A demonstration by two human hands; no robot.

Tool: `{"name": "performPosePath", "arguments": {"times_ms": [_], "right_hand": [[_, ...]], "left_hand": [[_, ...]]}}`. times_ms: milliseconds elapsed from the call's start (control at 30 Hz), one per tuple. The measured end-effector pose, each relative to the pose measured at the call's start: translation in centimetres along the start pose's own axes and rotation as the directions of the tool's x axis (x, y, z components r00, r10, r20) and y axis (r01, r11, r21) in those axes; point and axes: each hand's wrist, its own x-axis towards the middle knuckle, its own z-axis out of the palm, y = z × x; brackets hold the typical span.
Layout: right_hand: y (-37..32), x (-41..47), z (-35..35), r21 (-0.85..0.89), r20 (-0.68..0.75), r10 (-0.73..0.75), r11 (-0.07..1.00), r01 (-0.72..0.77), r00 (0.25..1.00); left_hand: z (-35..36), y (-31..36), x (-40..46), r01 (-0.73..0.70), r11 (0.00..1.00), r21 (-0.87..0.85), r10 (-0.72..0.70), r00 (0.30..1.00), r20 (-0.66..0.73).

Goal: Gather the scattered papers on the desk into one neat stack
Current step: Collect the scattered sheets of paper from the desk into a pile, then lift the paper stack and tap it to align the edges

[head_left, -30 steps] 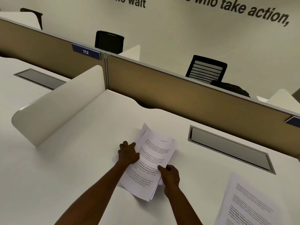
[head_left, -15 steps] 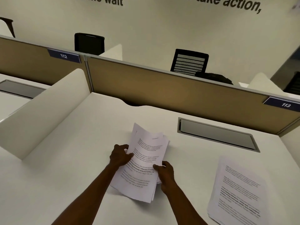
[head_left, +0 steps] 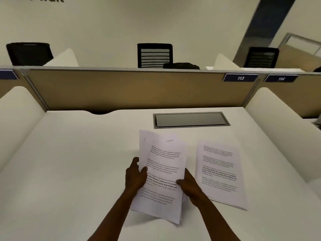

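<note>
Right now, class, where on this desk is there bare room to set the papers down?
The widest bare patch of desk lies between the left divider and the left hand. A thin strip runs by the back panel. It is crowded on the right: held papers, second pile, right hand, metal hatch.

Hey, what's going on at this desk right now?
A person is collecting printed papers at a white desk. The left hand and the right hand grip a loose, unevenly fanned bundle of sheets by its two sides, its top edge tilted up off the desk. A second set of papers lies flat just to the right, not yet joined to the bundle. So the single neat stack isn't finished.
</note>
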Motion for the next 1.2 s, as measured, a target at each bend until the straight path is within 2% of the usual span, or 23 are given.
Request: {"name": "performPosePath", "arguments": {"times_ms": [133,267,367,567,700,833,900,1067,1200], "right_hand": [[0.7,-1.4,-4.2,0.082,-0.217,0.010,0.997,0.008,0.976],[1.2,-2.1,-8.8,0.146,-0.363,0.031,0.989,0.024,0.931],[1.8,-2.2,-12.1,0.131,-0.427,0.050,0.991,0.007,0.903],[2.5,-2.2,-17.0,0.065,-0.528,0.088,0.996,-0.063,0.845],[2.7,-2.2,-18.6,-0.041,-0.602,0.081,0.990,-0.132,0.795],[4.0,-1.4,-19.3,-0.204,-0.625,0.053,0.952,-0.229,0.779],[4.7,-0.7,-19.6,-0.280,-0.637,0.055,0.913,-0.297,0.769],[4.4,0.0,-19.2,-0.369,-0.665,0.042,0.850,-0.377,0.746],[4.4,0.5,-19.5,-0.305,-0.663,0.080,0.879,-0.365,0.744]], "left_hand": [[3.4,2.1,-0.6,-0.032,0.999,-0.022,0.034,0.995,0.096],[6.9,4.3,-0.4,0.016,0.997,-0.078,0.003,0.970,0.243],[9.7,5.7,-0.4,0.023,0.998,-0.055,-0.002,0.933,0.360],[14.9,8.4,-0.8,-0.063,0.998,-0.027,0.068,0.868,0.492],[17.6,8.7,-0.5,-0.034,0.999,0.028,0.015,0.859,0.512],[20.2,8.0,-0.4,-0.065,0.953,0.297,-0.093,0.868,0.488],[21.0,8.0,-0.8,-0.082,0.928,0.363,-0.102,0.883,0.458],[22.0,8.2,-0.3,-0.007,0.958,0.288,-0.125,0.890,0.439],[22.2,8.2,0.7,0.078,0.979,0.189,-0.154,0.889,0.432]]}}
